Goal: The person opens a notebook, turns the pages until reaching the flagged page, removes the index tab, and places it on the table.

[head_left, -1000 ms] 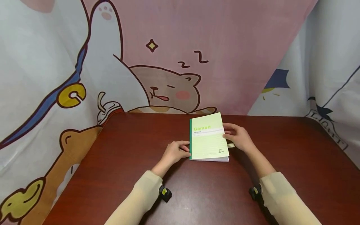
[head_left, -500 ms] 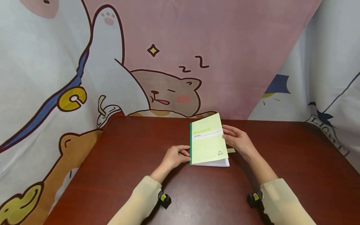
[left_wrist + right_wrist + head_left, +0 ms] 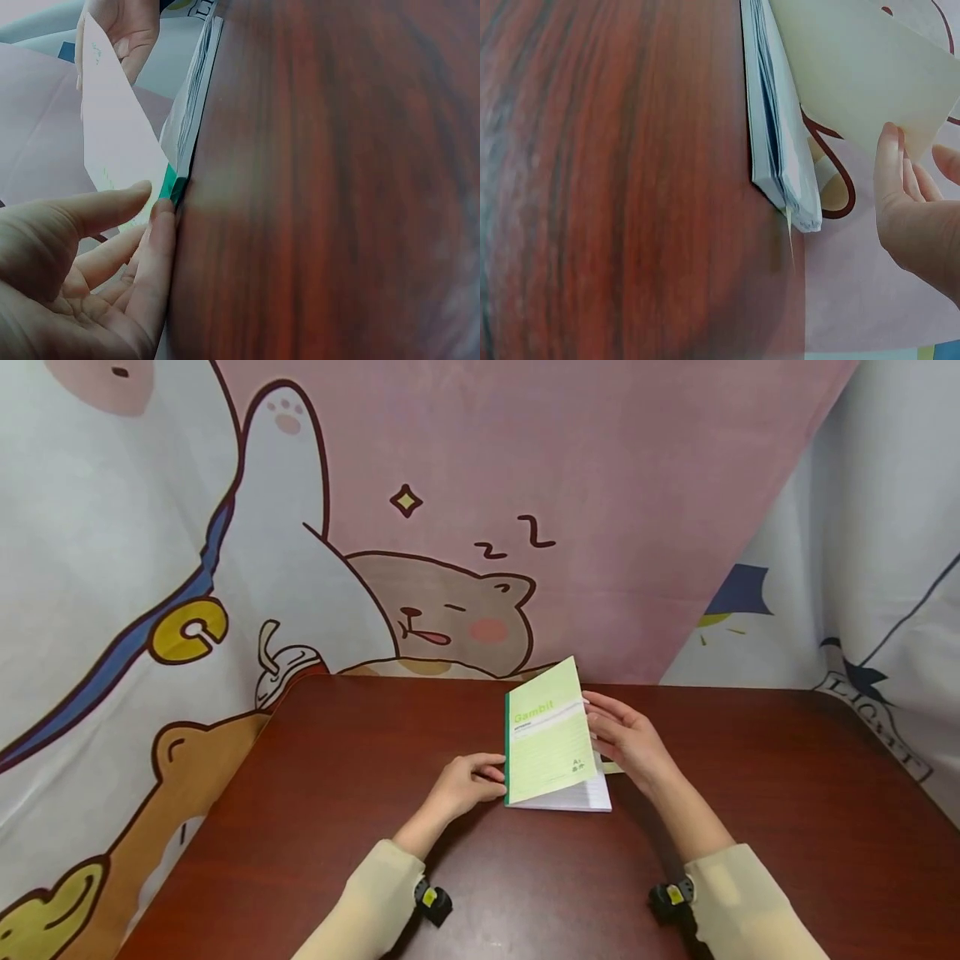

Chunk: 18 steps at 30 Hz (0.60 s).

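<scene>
A notebook [image 3: 551,735] with a pale green cover, "Gambit" lettering and a green spine lies on the table. Its front cover [image 3: 877,75] stands tilted up, baring white pages [image 3: 769,112]. Against the spine rest the thumb and fingertips of my left hand [image 3: 467,783], extended and slightly spread, as the left wrist view [image 3: 90,277] of that hand also shows. My right hand [image 3: 630,739] touches the raised cover near its free edge. In the right wrist view its fingers [image 3: 889,165] lie straight against the cover's inner side, the thumb apart from it.
A dark reddish-brown table [image 3: 315,860] carries the notebook. A pale ribbon or strip [image 3: 612,767] sticks out from the pages on the right. Behind the table hangs a cartoon-printed cloth [image 3: 600,485]. Black wrist cameras [image 3: 433,902] sit at both cuffs.
The front cover has risen further and swung leftward, showing more of the white pages. My right hand has moved slightly left with it. My left hand stays at the spine.
</scene>
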Each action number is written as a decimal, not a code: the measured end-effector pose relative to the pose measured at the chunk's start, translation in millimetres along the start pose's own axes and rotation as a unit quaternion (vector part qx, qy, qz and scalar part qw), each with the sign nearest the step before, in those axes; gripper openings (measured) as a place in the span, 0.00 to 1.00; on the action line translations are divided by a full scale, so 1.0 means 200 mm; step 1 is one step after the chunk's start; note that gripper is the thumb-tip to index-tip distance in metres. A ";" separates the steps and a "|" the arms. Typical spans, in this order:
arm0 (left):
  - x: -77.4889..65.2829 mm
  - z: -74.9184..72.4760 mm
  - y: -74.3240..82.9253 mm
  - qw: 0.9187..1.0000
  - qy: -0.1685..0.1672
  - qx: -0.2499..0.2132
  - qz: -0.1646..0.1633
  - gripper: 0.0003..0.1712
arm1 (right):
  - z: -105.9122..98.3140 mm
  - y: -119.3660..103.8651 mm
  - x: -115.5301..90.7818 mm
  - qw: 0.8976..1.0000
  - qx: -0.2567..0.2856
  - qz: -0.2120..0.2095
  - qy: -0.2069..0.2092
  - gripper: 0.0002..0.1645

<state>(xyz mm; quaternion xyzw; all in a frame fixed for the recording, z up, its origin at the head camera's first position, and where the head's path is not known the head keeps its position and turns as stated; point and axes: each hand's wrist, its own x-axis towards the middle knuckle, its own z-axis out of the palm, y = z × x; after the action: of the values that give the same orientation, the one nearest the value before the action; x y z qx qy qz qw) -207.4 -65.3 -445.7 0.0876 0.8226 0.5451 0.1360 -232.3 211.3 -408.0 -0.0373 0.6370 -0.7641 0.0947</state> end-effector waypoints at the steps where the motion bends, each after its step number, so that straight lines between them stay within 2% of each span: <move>1: 0.00 0.00 0.00 1.000 -0.005 -0.007 0.000 0.27 | 0.01 0.00 0.00 1.000 0.006 -0.002 0.001 0.36; 11: -0.01 -0.01 0.00 0.997 -0.039 -0.072 0.007 0.26 | 0.08 0.00 0.01 0.999 0.023 -0.023 -0.016 0.32; 18: -0.01 -0.02 0.02 0.994 -0.050 -0.097 0.023 0.25 | 0.14 0.01 0.01 0.999 0.003 -0.027 -0.032 0.33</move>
<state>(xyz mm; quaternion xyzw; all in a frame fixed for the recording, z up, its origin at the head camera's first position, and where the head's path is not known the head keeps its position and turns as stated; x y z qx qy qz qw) -206.3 -69.3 -440.7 0.1199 0.7560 0.6199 0.1727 -228.5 184.5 -404.2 -0.0785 0.6303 -0.7665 0.0946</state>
